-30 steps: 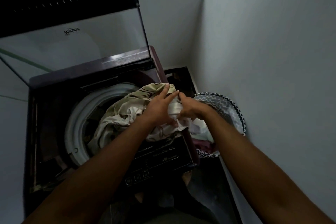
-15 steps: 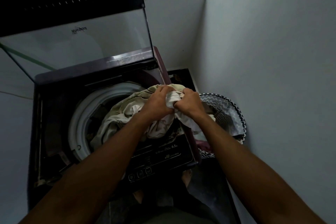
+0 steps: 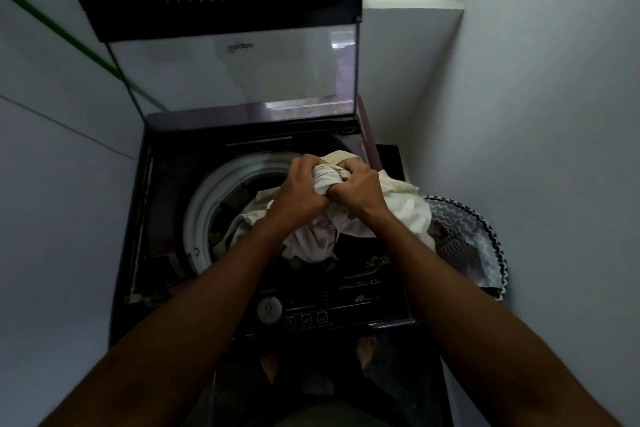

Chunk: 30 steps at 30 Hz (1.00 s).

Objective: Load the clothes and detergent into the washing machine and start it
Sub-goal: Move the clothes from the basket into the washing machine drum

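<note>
A dark purple top-loading washing machine [image 3: 166, 211] stands in front of me with its glass lid [image 3: 242, 76] raised upright. Its white drum rim [image 3: 204, 204] shows on the left of the opening. A bundle of cream and pale clothes [image 3: 405, 208] hangs over the right side of the drum and trails toward the basket. My left hand [image 3: 301, 191] and my right hand [image 3: 360, 191] are both clenched on the top of that bundle, side by side above the opening. No detergent is in view.
A laundry basket with a black-and-white zigzag rim [image 3: 498, 253] sits to the right of the machine against the white wall [image 3: 554, 149]. The control panel with a round knob [image 3: 268, 308] and buttons faces me. My bare feet [image 3: 367, 347] stand on the dark floor.
Both hands closed into fists on the bundle and lifted it a little toward the middle of the drum; less cloth now lies over the drum's left side. The view shifted left.
</note>
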Available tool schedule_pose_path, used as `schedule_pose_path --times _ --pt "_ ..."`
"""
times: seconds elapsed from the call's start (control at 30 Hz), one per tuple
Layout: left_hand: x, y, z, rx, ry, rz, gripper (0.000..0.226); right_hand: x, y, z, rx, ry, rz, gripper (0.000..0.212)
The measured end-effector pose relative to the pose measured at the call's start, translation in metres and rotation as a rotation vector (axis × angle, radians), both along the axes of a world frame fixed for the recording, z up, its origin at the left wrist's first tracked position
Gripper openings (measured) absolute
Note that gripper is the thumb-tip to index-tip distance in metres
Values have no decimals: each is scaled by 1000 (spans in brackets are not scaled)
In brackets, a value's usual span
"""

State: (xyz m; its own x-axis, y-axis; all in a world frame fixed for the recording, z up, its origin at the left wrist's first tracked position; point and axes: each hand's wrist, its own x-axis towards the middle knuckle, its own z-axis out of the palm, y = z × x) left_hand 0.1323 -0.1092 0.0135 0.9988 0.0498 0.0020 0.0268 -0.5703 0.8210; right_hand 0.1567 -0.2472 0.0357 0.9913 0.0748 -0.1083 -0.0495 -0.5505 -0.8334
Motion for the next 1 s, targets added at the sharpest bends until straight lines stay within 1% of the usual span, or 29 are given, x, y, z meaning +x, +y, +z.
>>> schedule_pose_path --times 0.07,0.17,0.2,0.23,0.3,0.33,0.37,0.4,0.43,0.5,0.53,0.63,0.67,0.73,0.77,0.8,0.83,0.9,1.0 --pt "-10 19 -2 -4 -20 54 51 -2 22 -1 12 -2 53 31" --pt "-22 44 -7 -1 -22 148 52 -8 53 -5 43 15 131 32" --pt "-27 52 -10 29 0 174 55 -10 63 -9 46 26 158 34" --pt "-32 61 -14 109 39 195 59 -13 72 -14 44 48 181 36" --pt "-43 75 -24 400 159 202 75 -20 87 -25 39 111 233 44" --pt "-50 82 -30 522 247 165 81 -23 94 -33 22 137 262 53" --pt "-56 89 -38 585 346 104 82 -25 98 -41 -15 173 303 63" --pt "-60 95 -47 597 450 24 81 -29 101 -47 -65 221 354 71" --pt "-63 101 -55 562 554 -47 81 -32 101 -53 -119 282 403 77" --pt "-66 104 -62 478 615 -126 88 -39 100 -63 -214 375 468 78" --pt "-66 102 -63 448 589 -124 85 -40 98 -67 -231 394 483 76" --pt "-64 86 -57 363 443 -71 56 -38 93 -68 -222 363 476 67" --pt "-61 81 -54 348 386 -58 50 -36 91 -68 -216 331 465 59" --pt "-53 74 -50 310 311 -56 50 -30 87 -65 -215 233 437 44" --pt "-50 71 -48 281 296 -49 53 -26 85 -64 -214 174 423 41" --pt "-46 68 -46 248 277 -34 57 -23 81 -60 -213 119 402 43" --pt "-43 65 -43 223 267 -18 60 -21 77 -56 -231 80 379 49" --pt "-35 56 -37 206 224 -13 61 -15 65 -47 -322 13 317 62" --pt "-22 36 -30 197 146 -61 52 -4 44 -41 -523 -99 218 57"
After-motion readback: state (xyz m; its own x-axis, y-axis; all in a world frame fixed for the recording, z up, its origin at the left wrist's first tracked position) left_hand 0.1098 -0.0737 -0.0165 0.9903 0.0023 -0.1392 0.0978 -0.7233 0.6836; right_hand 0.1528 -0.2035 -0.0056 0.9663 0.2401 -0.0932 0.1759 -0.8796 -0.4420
